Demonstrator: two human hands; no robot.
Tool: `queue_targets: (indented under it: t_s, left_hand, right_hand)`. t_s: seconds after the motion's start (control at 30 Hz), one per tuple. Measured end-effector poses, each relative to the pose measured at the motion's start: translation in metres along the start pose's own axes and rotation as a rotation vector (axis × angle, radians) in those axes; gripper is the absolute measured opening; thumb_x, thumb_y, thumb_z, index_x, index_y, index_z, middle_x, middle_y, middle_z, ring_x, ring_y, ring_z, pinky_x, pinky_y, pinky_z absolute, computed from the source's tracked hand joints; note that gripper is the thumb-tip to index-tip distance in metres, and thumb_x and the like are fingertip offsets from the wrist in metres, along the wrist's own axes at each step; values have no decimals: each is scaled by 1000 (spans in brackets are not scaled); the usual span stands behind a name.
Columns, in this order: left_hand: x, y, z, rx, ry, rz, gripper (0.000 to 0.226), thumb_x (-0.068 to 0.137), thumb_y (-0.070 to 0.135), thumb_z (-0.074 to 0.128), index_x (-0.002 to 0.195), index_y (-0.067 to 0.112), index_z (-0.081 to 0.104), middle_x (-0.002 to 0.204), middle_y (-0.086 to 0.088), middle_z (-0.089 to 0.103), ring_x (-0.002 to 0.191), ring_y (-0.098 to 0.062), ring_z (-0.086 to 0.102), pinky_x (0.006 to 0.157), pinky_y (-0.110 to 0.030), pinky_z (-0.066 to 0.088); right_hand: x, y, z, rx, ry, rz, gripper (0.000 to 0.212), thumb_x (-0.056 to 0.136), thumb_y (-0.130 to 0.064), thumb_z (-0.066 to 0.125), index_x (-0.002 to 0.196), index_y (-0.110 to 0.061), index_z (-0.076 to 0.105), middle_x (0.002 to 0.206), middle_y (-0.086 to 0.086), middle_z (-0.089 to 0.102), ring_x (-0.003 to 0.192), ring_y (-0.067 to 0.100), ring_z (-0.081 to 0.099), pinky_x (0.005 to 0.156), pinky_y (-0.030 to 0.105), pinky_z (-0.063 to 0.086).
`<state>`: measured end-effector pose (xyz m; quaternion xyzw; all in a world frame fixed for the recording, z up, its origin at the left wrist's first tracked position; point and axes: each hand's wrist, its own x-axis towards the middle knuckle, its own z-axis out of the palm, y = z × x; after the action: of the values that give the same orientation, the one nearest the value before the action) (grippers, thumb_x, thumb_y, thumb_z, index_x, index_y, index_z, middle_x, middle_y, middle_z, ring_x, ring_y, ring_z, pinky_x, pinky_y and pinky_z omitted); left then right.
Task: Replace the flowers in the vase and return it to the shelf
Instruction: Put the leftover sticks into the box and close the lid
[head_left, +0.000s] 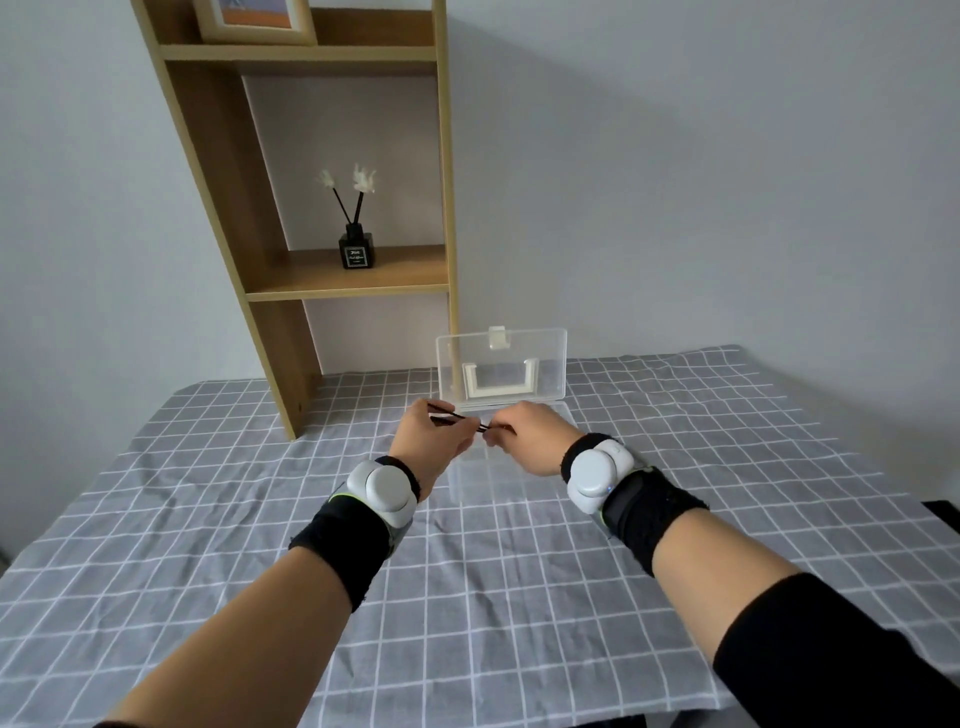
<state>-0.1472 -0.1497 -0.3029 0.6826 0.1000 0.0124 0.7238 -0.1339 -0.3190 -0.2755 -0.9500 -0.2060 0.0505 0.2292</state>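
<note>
Left hand (434, 441), nearer me than the shelf (363, 283) bearing the black vase (356, 252) with two white flowers (349, 180), pinches thin dark stems (460, 417); my right hand (532, 439) pinches their other end, over an open clear box (550, 358).

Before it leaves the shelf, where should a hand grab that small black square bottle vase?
Grip the small black square vase round its flat-sided body, from the open front of the wooden shelf. Thin stems with white flowers stick up, so coming from above seems unwise.

Black vase (356, 251) upright on shelf (311, 278); 2 white flowers (363, 179) inside
</note>
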Motion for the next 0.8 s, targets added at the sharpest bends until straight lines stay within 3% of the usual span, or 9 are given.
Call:
queue_targets:
  t_s: [0.1, 0.2, 0.27, 0.33, 0.4, 0.5, 0.6, 0.67, 0.8]
  left_hand:
    - [3, 5, -2, 313, 93, 99, 42, 85, 35, 76, 115, 17, 53, 103, 0, 70, 81, -17, 69, 74, -39, 60]
    - [17, 7, -4, 535, 171, 208, 47, 89, 41, 70, 124, 16, 50, 113, 1, 60, 101, -19, 62, 86, -37, 55]
    - [28, 10, -4, 608, 224, 303, 49, 91, 39, 68, 128, 13, 49, 118, -1, 56, 112, -22, 54, 92, -32, 46]
    - [35, 15, -4, 635, 248, 382, 52, 92, 37, 67, 134, 14, 47, 129, -8, 52, 118, -23, 49, 95, -29, 39]
    - [46, 21, -1, 679, 251, 432, 57, 94, 38, 64, 143, 20, 42, 140, -12, 43, 126, -28, 45, 104, -36, 38]
    - [58, 31, 2, 830, 244, 512, 63, 97, 39, 59, 152, 26, 33, 148, -11, 35, 132, -34, 36, 111, -46, 32]
    - [70, 39, 4, 966, 202, 541, 61, 98, 38, 54, 153, 28, 31, 154, -11, 31, 136, -38, 31, 113, -48, 30]
    - [75, 40, 6, 1006, 157, 523, 57, 99, 37, 52, 152, 27, 34, 157, -11, 28, 140, -40, 27, 114, -48, 29]
    - [74, 35, 8, 1005, 114, 513, 54, 101, 36, 51, 151, 22, 39, 159, -9, 30, 143, -38, 28, 116, -48, 29]
  right_hand:
    - [7, 16, -8, -70, 56, 44, 27, 100, -25, 55, 84, -13, 72, 79, 5, 65, 77, 28, 59, 70, 35, 46]
    - [17, 34, -9, -149, 35, 99, 39, 99, -29, 59, 62, -20, 60, 65, -1, 59, 67, 25, 54, 66, 33, 44]
    - [23, 44, -9, -166, 12, 132, 30, 98, -30, 61, 78, -12, 74, 80, 5, 73, 75, 27, 64, 73, 34, 52]
    - [27, 48, -6, -154, 20, 146, 21, 97, -27, 64, 91, -14, 79, 91, 5, 77, 83, 26, 69, 76, 31, 52]
    - [34, 53, -1, -161, 12, 164, 16, 94, -24, 66, 86, -19, 78, 87, 1, 76, 83, 25, 69, 73, 29, 51]
    - [40, 55, 4, -165, -40, 187, 28, 91, -23, 70, 64, -19, 67, 68, -3, 65, 74, 24, 66, 67, 30, 51]
    - [45, 58, 3, -155, -77, 180, 15, 90, -29, 72, 86, -16, 77, 96, -2, 74, 91, 22, 69, 83, 34, 56]
    - [44, 60, 3, -144, -35, 155, 21, 89, -34, 73, 100, -16, 77, 115, -1, 70, 104, 21, 66, 90, 35, 53]
    - [39, 61, -1, -137, 219, 150, 25, 94, -39, 66, 102, -17, 75, 119, 5, 64, 97, 25, 66, 83, 37, 55]
